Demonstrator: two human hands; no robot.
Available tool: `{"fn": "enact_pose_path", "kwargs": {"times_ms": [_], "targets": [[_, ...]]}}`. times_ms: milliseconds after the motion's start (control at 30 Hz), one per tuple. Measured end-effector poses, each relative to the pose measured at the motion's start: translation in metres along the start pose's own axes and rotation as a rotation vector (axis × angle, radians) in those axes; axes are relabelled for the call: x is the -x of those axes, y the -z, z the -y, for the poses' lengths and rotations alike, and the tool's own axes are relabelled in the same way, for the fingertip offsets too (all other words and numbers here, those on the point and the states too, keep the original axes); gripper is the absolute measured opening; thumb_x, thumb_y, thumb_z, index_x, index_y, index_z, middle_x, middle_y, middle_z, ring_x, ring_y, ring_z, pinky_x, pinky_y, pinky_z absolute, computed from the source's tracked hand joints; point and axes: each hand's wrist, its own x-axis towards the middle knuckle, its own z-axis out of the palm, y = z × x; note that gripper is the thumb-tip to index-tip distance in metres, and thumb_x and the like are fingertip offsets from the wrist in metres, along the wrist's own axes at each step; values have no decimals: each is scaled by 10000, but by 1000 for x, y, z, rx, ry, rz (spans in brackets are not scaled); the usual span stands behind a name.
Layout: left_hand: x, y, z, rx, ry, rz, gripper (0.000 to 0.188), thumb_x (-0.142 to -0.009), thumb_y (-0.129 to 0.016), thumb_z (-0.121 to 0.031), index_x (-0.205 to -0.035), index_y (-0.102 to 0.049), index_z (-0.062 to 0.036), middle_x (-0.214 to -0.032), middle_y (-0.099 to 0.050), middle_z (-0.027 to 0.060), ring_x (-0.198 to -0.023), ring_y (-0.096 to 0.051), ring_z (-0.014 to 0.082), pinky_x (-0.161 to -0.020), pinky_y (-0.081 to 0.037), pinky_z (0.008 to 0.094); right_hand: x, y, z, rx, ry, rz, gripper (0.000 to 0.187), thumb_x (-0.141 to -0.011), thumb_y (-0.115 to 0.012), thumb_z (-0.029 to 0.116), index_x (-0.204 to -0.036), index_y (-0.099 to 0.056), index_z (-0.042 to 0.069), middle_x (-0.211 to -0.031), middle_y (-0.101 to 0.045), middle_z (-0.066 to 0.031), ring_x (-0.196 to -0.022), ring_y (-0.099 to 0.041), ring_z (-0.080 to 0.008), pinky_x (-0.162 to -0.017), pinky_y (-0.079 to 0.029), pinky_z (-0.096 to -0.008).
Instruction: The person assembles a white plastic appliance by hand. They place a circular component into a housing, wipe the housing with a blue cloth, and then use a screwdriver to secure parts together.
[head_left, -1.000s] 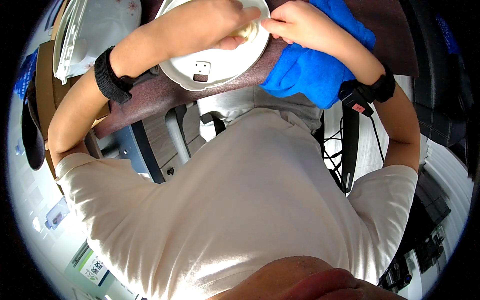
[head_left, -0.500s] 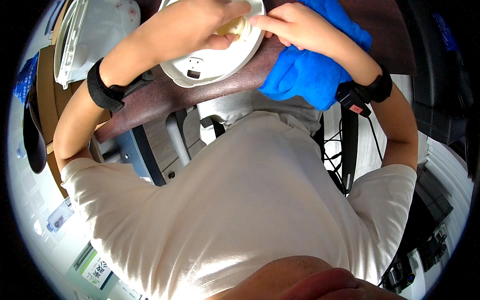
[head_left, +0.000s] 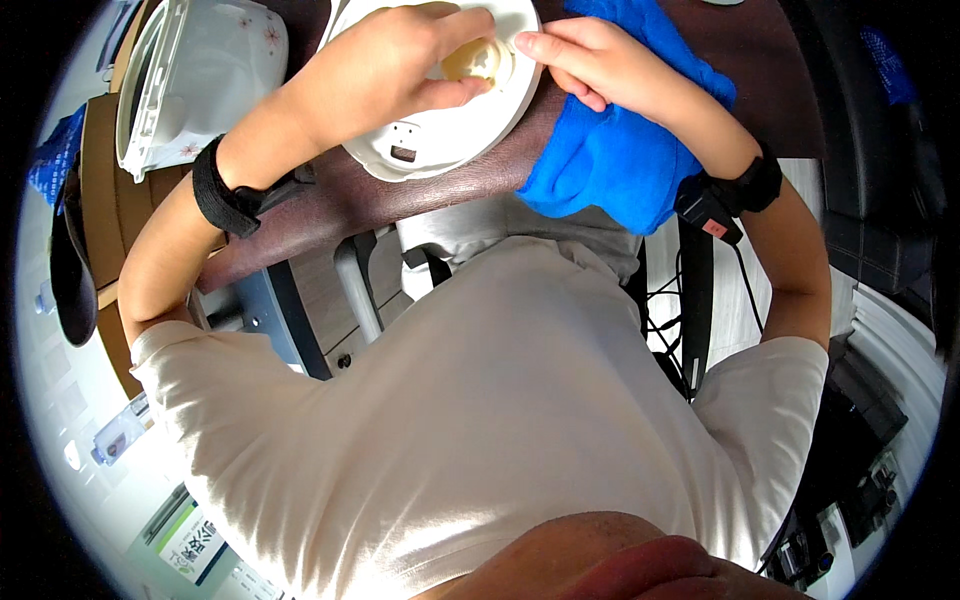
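A round white plastic lid-like part (head_left: 440, 145) with a small dark rectangular slot rests on the brown table, near its front edge. My left hand (head_left: 400, 60) reaches over it, thumb and fingers bent around a cream-coloured round piece (head_left: 478, 62) at its middle. The part's right rim is gripped by my right hand (head_left: 600, 65), with the thumb on top and the other fingers curled. Under my right wrist lies a crumpled blue cloth (head_left: 610, 165), partly hanging over the edge.
To the left stands a white container (head_left: 215, 90) with red flower prints and a pale rim. Brown cardboard (head_left: 105, 190) is beside it. The brown table's front edge (head_left: 370, 215) runs before my body. Black cables (head_left: 665, 320) hang below on the right.
My left thumb and fingers have spread wider around the cream-coloured piece, showing more of it. My right hand stays at the rim. The whole view has shifted slightly.
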Motion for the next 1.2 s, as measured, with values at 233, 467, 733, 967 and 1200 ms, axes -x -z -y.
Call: {"fn": "enact_pose_path", "kwargs": {"times_ms": [233, 467, 733, 967, 1200], "targets": [[2, 0, 1, -64, -73, 35, 372, -841, -729, -153, -1155, -568, -34, -983, -636, 154, -760, -653, 359, -671, -517, 414, 1, 0, 4, 25, 10, 38, 559, -967, -553, 545, -742, -599, 36, -533, -472, 0, -404, -457, -81, -374, -353, -236], [1, 1, 5, -166, -152, 64, 373, -825, -719, -110, -1152, -553, -41, -1019, -621, 140, -836, -658, 369, -732, -533, 443, 1, -1, 4, 65, 12, 53, 556, -972, -560, 523, -800, -646, 2, -536, -485, -11, -409, -461, -82, -374, -355, -239], [-3, 10, 7, -78, -146, 44, 402, -783, -746, -82, -1141, -565, -56, -981, -608, 142, -791, -639, 333, -694, -521, 404, 2, 1, 4, -14, 45, 28, 599, -966, -540, 567, -853, -637, -13, -509, -441, 18, -389, -435, -73, -368, -335, -233], [-5, 36, 9, 75, -70, -36, 385, -786, -763, -83, -1137, -608, -55, -877, -608, 100, -727, -594, 205, -667, -532, 325, 4, 3, 5, -63, 59, 10, 745, -968, -431, 659, -917, -615, -61, -477, -426, 21, -391, -434, -70, -385, -333, -237], [-3, 55, 4, 32, -25, -29, 375, -784, -763, -85, -1129, -619, -56, -866, -622, 96, -717, -599, 191, -658, -519, 316, 6, 4, 8, -49, 40, 9, 732, -1012, -346, 620, -880, -624, -45, -448, -420, 21, -404, -428, -71, -438, -348, -233]]}}
